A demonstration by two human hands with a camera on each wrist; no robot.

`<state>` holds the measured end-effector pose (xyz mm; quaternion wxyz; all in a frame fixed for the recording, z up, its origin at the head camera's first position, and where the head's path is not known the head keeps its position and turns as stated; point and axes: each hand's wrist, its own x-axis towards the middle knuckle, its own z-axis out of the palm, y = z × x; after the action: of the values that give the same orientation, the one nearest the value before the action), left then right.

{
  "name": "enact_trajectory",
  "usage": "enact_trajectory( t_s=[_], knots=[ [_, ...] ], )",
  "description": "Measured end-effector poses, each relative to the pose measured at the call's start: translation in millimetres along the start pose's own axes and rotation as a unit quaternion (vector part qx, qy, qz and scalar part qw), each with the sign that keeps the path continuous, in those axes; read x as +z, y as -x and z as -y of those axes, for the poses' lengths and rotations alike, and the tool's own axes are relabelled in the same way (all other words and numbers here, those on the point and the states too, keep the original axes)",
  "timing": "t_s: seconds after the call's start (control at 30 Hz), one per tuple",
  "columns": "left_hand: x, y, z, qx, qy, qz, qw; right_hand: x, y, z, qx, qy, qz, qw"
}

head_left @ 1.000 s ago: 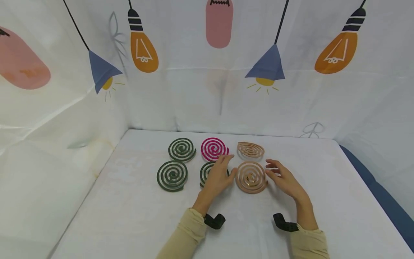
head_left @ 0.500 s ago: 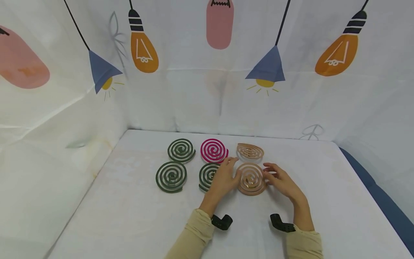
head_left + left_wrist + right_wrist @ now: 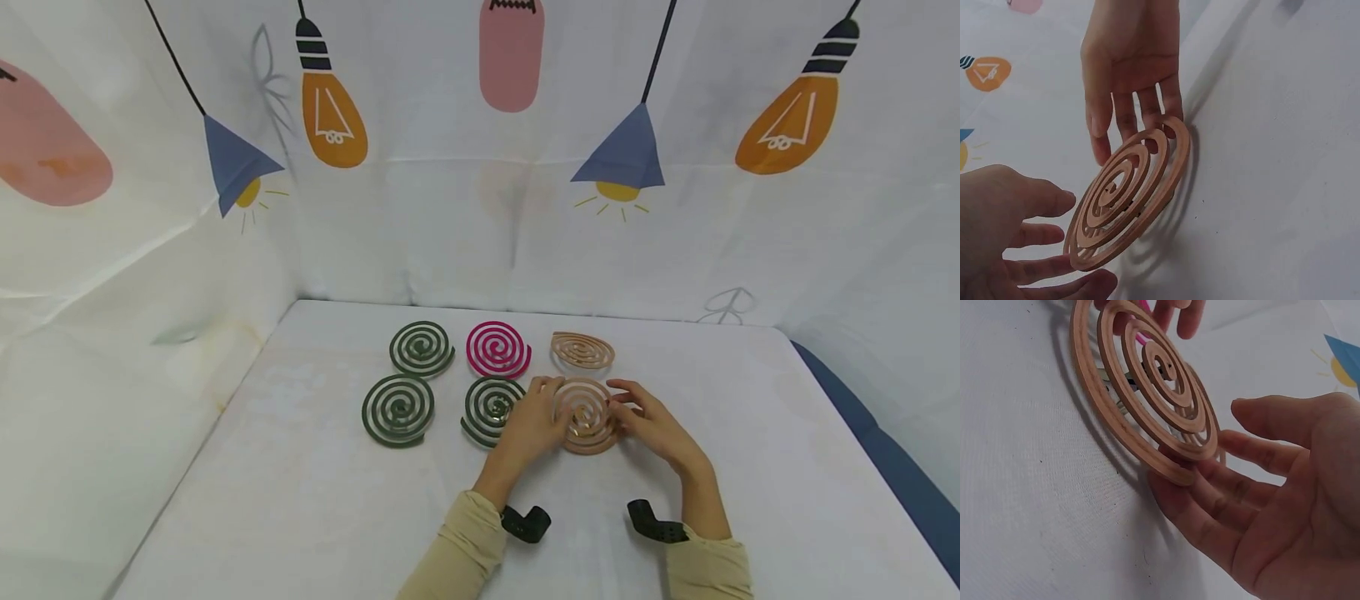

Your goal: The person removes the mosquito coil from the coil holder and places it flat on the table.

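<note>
A tan mosquito coil stands slightly above the table, with a small metal stand visible under its centre in the right wrist view. My left hand is at its left edge; in the left wrist view, that hand's fingertips reach the rim and the thumb lies apart from the other fingers. On the right side, my right hand has relaxed fingers touching the coil's rim from below, the thumb lifted away from it. Left of my left hand lies a green mosquito coil, partly covered by it.
Behind the tan coil sits another tan coil, tilted. A pink coil lies in the back row beside a green coil; one more green coil is at front left. A white printed curtain hangs behind the white table.
My left hand has moved right, from over the green coil to the tan coil's left edge, uncovering more of the green one. My right hand has shifted slightly left to the tan coil's rim.
</note>
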<state>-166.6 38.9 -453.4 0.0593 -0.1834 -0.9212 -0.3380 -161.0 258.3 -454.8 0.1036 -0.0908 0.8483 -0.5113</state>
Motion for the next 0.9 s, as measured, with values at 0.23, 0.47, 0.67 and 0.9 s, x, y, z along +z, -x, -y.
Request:
enact_trajectory(
  t_s=[0.23,0.47,0.67,0.9],
  knots=[
    [-2.9,-0.5,1.8,-0.017,-0.004,0.001,0.9998,-0.1,0.4,-0.2,0.014,-0.006,0.013,0.9998],
    [-4.6,-1.8,0.6,-0.01,0.0,0.007,0.9999,-0.8,-1.4,-0.3,0.013,-0.023,0.011,0.9996],
    [-6.5,-2.0,-1.9,-0.022,0.001,0.025,0.9994,-1.7,-1.1,-0.9,-0.011,-0.034,0.022,0.9991],
    [-6.1,-2.8,0.0,-0.029,0.012,0.029,0.9991,-1.2,-1.1,-0.5,-0.027,-0.038,0.029,0.9985]
  ],
)
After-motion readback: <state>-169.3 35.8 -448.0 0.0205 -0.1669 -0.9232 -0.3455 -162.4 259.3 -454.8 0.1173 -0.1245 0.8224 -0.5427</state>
